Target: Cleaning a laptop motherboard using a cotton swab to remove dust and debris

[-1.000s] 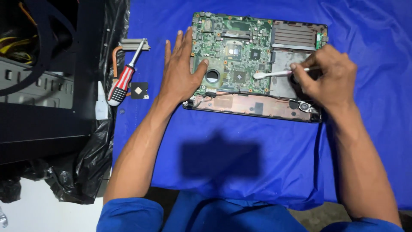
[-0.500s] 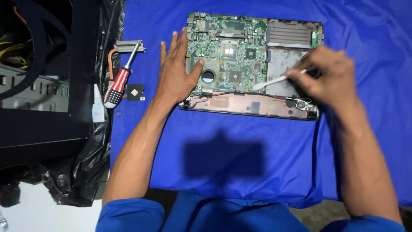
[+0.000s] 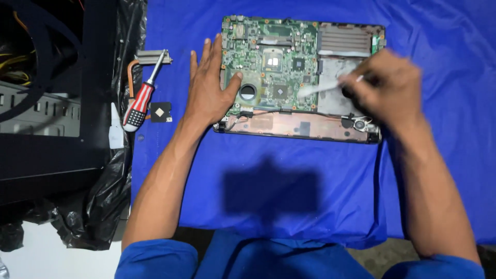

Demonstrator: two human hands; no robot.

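Step in hand, by judgement: brushing or wiping the green motherboard [image 3: 268, 62], seated in an opened laptop base [image 3: 299, 126] on a blue cloth [image 3: 268, 181]. Left hand [image 3: 209, 85] laid flat and open on the motherboard's left edge, fingers spread, thumb beside the round fan opening [image 3: 248, 93]; gripping nothing, pressing the board steady. Right hand [image 3: 385, 85] closed around a slim white tool [image 3: 323, 89], probably a small brush; tip over the motherboard's right portion, near the grey metal plate [image 3: 336, 85]. Hand and tool blurred, so exact tip contact not discernible. Left of the motherboard, well apart from it: a red-handled screwdriver [image 3: 138, 106], a small black square part [image 3: 160, 112], and a copper heat pipe with fins [image 3: 147, 58]. Farther left of the motherboard: an open black computer case [image 3: 46, 129] on black plastic sheeting [image 3: 98, 206]. Next move, by judgement: light, short strokes across the chips, steady hold at the left edge, no pressure on small components or the thin cable along the motherboard's lower edge.
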